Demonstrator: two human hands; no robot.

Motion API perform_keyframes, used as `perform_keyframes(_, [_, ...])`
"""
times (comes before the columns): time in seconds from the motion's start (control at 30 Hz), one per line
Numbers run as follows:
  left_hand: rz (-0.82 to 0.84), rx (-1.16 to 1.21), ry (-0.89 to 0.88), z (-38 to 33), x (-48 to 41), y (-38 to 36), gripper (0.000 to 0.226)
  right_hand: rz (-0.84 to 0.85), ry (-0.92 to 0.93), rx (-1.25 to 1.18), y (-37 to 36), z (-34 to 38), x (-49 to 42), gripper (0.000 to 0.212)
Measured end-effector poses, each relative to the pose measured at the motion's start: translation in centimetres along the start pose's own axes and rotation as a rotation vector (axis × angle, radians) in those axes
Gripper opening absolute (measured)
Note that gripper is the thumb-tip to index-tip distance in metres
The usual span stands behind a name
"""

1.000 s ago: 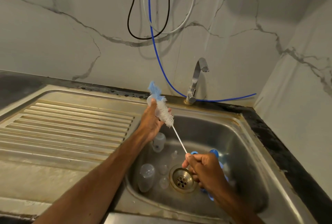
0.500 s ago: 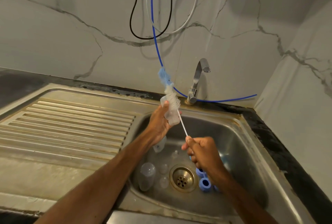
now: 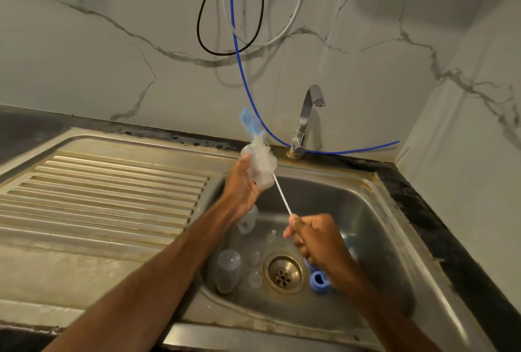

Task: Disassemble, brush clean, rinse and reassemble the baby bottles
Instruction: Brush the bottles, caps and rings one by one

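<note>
My left hand [image 3: 239, 185] grips a small clear bottle [image 3: 260, 175] above the sink's back left corner. A bottle brush [image 3: 260, 151] with white bristles and a blue sponge tip lies against the bottle, its thin white handle running down to my right hand [image 3: 315, 239], which grips the handle's end. In the steel sink [image 3: 375, 210] lie two more clear bottles [image 3: 228, 270] [image 3: 248, 220], several clear teats [image 3: 255, 278] and blue screw rings [image 3: 318, 282] beside the drain [image 3: 283, 272].
A chrome tap [image 3: 306, 120] stands behind the basin, not running. A ribbed steel drainboard [image 3: 98, 196] stretches to the left. Black, white and blue cables [image 3: 239, 50] hang down the marble wall. A dark counter edge [image 3: 439, 224] runs along the right.
The brush has slid up and down along the bottle. My right hand rose from near the drain, uncovering the blue rings. My left hand shifted slightly toward the tap.
</note>
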State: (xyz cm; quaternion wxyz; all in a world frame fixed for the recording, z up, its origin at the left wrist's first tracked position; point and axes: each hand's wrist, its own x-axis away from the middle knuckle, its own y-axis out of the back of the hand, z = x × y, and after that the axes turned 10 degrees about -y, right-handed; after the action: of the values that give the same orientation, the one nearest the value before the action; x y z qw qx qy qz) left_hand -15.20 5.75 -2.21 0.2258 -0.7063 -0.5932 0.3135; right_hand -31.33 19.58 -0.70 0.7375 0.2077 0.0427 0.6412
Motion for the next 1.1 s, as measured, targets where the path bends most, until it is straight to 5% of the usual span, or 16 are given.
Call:
perform_keyframes(0.7, [-0.004,-0.100,0.082,0.8,0.8,-2.0,0.065,0.023,-0.086,-0.084,1.0,2.1,-0.7,0.043])
perform_keyframes(0.9, [0.019,-0.048,0.103,0.2,0.5,-0.8,0.055,0.085,-0.180,-0.037,0.6,-2.1,2.6,0.043])
perform_keyframes(1.1, [0.019,-0.086,0.137,0.6,1.4,-2.1,0.055,-0.003,-0.086,-0.070,1.1,1.2,-0.7,0.044])
